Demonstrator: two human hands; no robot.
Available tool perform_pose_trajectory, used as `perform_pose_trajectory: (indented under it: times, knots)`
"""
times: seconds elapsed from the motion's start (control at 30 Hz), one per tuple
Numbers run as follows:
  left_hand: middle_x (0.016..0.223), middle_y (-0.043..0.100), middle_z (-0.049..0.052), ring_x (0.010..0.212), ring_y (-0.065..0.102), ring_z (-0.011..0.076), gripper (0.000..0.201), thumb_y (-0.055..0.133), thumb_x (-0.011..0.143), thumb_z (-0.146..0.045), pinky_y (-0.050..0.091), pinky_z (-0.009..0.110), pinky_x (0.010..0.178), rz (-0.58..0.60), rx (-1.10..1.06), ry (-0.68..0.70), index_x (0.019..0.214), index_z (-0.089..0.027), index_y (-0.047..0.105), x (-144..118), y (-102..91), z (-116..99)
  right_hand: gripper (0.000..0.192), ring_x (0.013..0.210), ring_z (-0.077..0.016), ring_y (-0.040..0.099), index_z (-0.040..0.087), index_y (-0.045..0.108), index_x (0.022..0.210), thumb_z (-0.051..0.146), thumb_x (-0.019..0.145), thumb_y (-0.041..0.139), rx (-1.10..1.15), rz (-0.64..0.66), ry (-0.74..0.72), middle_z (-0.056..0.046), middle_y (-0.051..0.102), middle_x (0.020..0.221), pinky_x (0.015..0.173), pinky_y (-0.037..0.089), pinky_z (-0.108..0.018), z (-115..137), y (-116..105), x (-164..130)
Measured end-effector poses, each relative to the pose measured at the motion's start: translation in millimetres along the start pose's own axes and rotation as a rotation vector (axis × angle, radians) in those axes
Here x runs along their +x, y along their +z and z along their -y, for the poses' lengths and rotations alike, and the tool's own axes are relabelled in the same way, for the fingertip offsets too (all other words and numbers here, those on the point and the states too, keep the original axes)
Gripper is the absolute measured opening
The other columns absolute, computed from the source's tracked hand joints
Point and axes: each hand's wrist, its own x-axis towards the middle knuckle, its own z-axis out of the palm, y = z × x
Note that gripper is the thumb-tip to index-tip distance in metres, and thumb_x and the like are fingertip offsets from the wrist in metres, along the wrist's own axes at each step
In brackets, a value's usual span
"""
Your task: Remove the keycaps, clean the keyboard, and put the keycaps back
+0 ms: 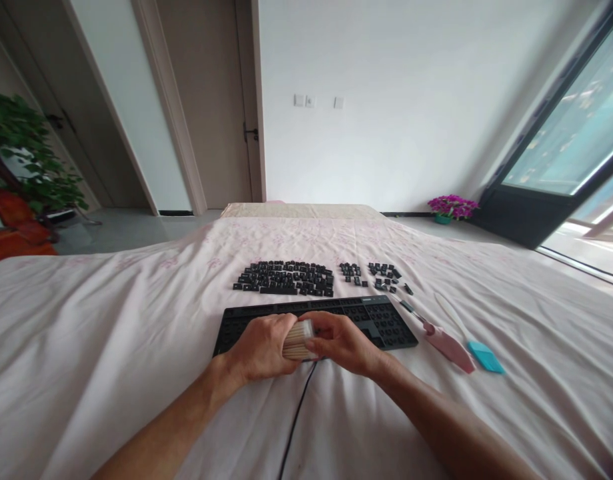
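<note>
Left hand: the left hand (263, 347) is curled around a small container of thin wooden sticks (297, 339), fingers closed on its side, wrist resting low over the bed.
Right hand: the right hand (340, 343) pinches the other end of the same container between thumb and fingers; the fingers are pressed together, not spread.
Container of sticks: it is held between both hands, lying on its side, just above the near edge of the keyboard. The stick ends show pale and tightly packed. I cannot tell if it has a lid.
Keyboard: the black keyboard (386, 323) lies flat on the bed right behind the hands, with its keycaps taken off. Its black cable (294, 420) runs from under the hands toward the camera.
Keycaps: a large group of loose black keycaps (285, 278) lies behind the keyboard, and two smaller groups (384, 275) lie to the right of it, apart from each other.
Tools: a pink tool (449, 348) and a brush with a blue head (486, 357) lie on the sheet to the right of the keyboard, near to each other.
Surface: everything rests on a pale pink bedsheet (111, 320) with some wrinkles.
Room: a purple flower pot (451, 208) stands on the floor by the window, and a green plant (21, 153) is at the far left.
</note>
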Motion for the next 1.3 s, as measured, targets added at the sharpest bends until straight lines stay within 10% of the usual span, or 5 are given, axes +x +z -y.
perform_pose_trajectory:
  times: [0.77, 1.13, 1.3]
  knots:
    - [0.090, 0.068, 0.002, 0.081, 0.065, 0.0201, 0.037, 0.065, 0.076, -0.053, 0.045, 0.026, 0.068, 0.085, -0.259, -0.168, 0.097, -0.023, 0.063, 0, -18.6, -1, 0.035, 0.071, -0.0130, 0.060, 0.020, 0.066, 0.100, 0.019, 0.066, 0.074, -0.688, -0.153, -0.134, 0.001, 0.068, 0.083, 0.063, 0.042, -0.022, 33, 3, 7]
    - [0.099, 0.066, -0.002, 0.088, 0.061, 0.0174, 0.040, 0.073, 0.070, -0.025, 0.046, 0.028, 0.077, -0.177, -0.378, -0.246, 0.107, -0.024, 0.056, 0, 2.7, 3, 0.039, 0.096, -0.0182, 0.060, 0.025, 0.059, 0.110, 0.031, 0.075, 0.074, -0.702, -0.307, -0.229, -0.003, 0.061, 0.112, 0.080, 0.048, -0.028, 25, 15, -3]
    - [0.102, 0.065, 0.001, 0.093, 0.061, 0.0183, 0.040, 0.070, 0.070, -0.019, 0.046, 0.029, 0.083, -0.273, -0.381, -0.246, 0.107, -0.022, 0.055, -1, 3.1, 6, 0.024, 0.088, -0.0174, 0.062, 0.021, 0.066, 0.093, 0.039, 0.093, 0.050, -0.571, -0.301, -0.198, -0.004, 0.068, 0.091, 0.078, 0.047, -0.028, 39, 8, -4]
